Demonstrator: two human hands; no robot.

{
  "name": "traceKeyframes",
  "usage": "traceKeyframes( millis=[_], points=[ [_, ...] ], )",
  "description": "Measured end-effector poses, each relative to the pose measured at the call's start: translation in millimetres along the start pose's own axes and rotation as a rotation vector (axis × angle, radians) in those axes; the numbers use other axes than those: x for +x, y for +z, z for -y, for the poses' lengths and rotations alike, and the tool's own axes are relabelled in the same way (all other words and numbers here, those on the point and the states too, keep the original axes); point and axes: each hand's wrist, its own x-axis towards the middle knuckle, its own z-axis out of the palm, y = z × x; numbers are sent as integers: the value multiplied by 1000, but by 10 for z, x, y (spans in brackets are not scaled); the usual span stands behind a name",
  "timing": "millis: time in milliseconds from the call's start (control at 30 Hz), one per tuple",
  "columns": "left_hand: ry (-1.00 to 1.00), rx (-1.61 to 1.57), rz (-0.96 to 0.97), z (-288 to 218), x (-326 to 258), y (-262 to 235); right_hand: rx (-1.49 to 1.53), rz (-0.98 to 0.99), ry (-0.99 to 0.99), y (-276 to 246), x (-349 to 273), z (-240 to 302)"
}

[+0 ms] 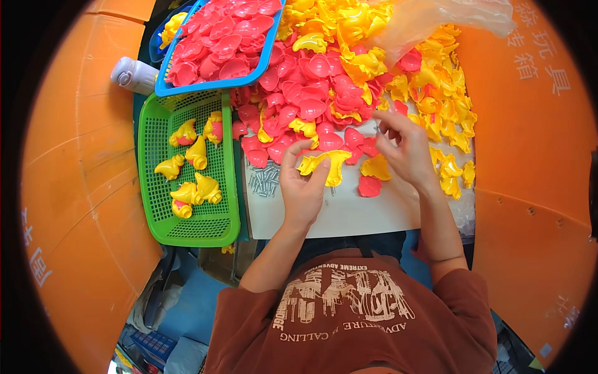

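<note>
My left hand pinches a yellow plastic shell piece between thumb and fingers, its hollow, jagged-edged side showing, above the white work surface. To its right, my right hand is raised with thumb and fingertips drawn together; whatever may be between them is too small to make out. Below that hand lie a loose yellow shell piece and a red piece. Beside my left hand is a small heap of metal pins.
A green basket at the left holds several joined yellow-and-red pieces. Behind it stand a blue basket of red shells and a pale bottle. Red shells and yellow shells pile up at the back, under a plastic bag. Orange panels flank both sides.
</note>
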Motion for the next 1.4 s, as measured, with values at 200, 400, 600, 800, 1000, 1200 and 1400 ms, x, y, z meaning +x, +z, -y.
traceKeyframes(
  millis=[200, 400, 600, 800, 1000, 1200, 1400],
  points=[
    [182, 94, -103, -19, 34, 85, 717, 201, 202, 127, -413, 279],
    [242, 84, -90, 13, -71, 216, 955, 58, 335, 337, -591, 337],
    [601, 749, -209, -198, 292, -96, 97, -248, 26, 11, -213, -86],
    [627, 1072, -178, -416, 461, -140, -340, -245, -108, -302, 195, -456],
    [664, 1006, -6, -176, 207, -55, -334, 39, -319, -101, 311, -533],
    [641, 895, 122, -58, 150, -43, -299, 21, -334, -228, 28, -545],
    [-168, 104, 239, 11, 178, 146, -57, 74, -343, -343, -229, -183]
  ],
)
